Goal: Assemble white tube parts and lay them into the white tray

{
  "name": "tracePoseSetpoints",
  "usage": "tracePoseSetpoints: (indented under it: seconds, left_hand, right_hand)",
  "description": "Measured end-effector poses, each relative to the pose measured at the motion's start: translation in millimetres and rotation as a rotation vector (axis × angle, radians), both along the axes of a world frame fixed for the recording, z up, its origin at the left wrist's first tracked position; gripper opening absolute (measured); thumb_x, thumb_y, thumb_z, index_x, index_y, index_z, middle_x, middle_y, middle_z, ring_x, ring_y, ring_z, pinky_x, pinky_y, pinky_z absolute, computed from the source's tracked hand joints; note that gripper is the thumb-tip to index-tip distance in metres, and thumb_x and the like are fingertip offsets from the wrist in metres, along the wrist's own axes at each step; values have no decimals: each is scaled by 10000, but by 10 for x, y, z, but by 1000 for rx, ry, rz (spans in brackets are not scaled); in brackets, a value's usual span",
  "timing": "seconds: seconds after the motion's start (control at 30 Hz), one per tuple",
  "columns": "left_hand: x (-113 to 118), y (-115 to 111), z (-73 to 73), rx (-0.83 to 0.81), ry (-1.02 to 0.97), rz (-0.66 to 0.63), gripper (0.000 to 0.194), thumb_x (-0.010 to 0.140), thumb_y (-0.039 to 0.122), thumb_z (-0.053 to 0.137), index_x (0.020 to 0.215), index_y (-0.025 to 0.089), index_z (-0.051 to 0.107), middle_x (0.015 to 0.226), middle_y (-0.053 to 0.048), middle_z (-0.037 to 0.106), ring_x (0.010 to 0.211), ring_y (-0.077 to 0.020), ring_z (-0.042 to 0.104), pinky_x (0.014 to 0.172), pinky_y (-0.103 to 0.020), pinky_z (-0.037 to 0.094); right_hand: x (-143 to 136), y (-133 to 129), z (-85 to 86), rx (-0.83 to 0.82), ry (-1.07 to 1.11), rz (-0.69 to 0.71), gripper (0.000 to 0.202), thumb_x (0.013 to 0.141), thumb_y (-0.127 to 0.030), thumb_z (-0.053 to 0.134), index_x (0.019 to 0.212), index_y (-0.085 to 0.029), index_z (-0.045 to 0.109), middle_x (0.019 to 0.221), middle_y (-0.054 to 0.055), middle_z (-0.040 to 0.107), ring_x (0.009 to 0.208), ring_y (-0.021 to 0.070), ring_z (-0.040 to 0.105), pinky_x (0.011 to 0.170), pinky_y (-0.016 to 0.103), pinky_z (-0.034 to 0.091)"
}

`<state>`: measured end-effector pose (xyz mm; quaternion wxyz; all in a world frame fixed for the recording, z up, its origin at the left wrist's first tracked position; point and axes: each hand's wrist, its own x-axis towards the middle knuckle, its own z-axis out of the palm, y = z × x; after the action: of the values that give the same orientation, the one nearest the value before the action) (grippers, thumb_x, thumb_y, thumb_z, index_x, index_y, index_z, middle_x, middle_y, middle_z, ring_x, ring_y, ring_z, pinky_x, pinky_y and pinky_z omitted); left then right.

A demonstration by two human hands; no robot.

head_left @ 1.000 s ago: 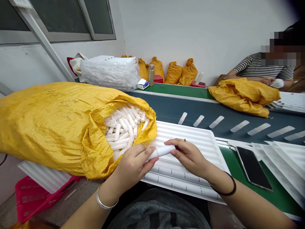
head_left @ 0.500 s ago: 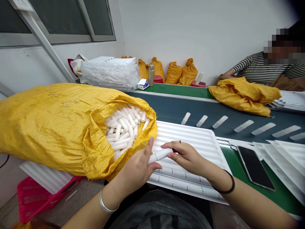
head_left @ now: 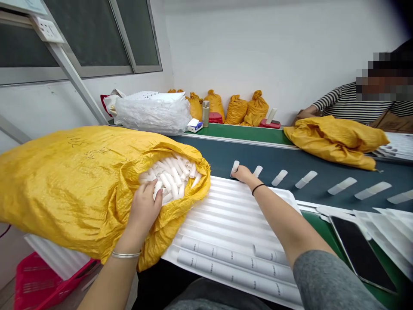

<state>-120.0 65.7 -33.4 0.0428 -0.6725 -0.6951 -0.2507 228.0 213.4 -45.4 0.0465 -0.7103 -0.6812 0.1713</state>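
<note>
At the near edge of the dark conveyor belt [head_left: 219, 157], my right hand [head_left: 243, 174] grips a short white capped tube [head_left: 236, 165], which stands tilted there. My left hand [head_left: 145, 200] reaches into the mouth of a big yellow woven sack [head_left: 97, 172], its thumb apart from the fingers. Its fingertips touch the heap of loose white tubes [head_left: 172, 176] inside and are partly hidden. Between my arms lies a white ridged tray [head_left: 222, 206]. Several printed white tubes [head_left: 232, 256] rest in its near grooves.
Several capped tubes [head_left: 342, 186] lie in a spaced row along the belt. A phone [head_left: 361, 254] and stacked white sheets [head_left: 387, 234] are at the right. Across the belt, a person in striped sleeves [head_left: 342, 101] sits behind a crumpled yellow sack [head_left: 335, 140]. A red basket [head_left: 38, 275] stands lower left.
My hands have parted from the tube they both held over the tray. The right has carried a tube forward to the belt; the left has moved into the sack's mouth. The tube row has shifted right.
</note>
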Motion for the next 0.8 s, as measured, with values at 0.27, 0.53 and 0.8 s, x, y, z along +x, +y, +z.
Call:
tracePoseSetpoints:
  seconds: [0.27,0.53,0.8]
  left_hand:
    - [-269,276,-274,-351,48,116,402,842,400,479,989,81,674,906,-204,689,847,-350,658,767,-443,499]
    - [39,116,-69,-151,-74,-160,329,877,288,481,1143,190,647,1198,-98,627,1157,-234,547,1005,-364,426]
    - [847,-480,139,79,-385,-705,302,907,223,544,1204,198,588,1114,-86,656,1067,-197,596,948,-346,485]
  right_hand:
    - [339,-931,215,38,8,144,225,878,-305,561,899,-127,695,910,127,706,831,242,671,705,308,470]
    - [521,-2373,-152,0,-127,468,174,705,-91,564,743,-187,705,863,102,699,751,282,676,667,384,524]
    - [201,-2317,253,441,515,385,303,913,-249,514,1207,-232,585,999,77,684,875,193,666,744,295,557]
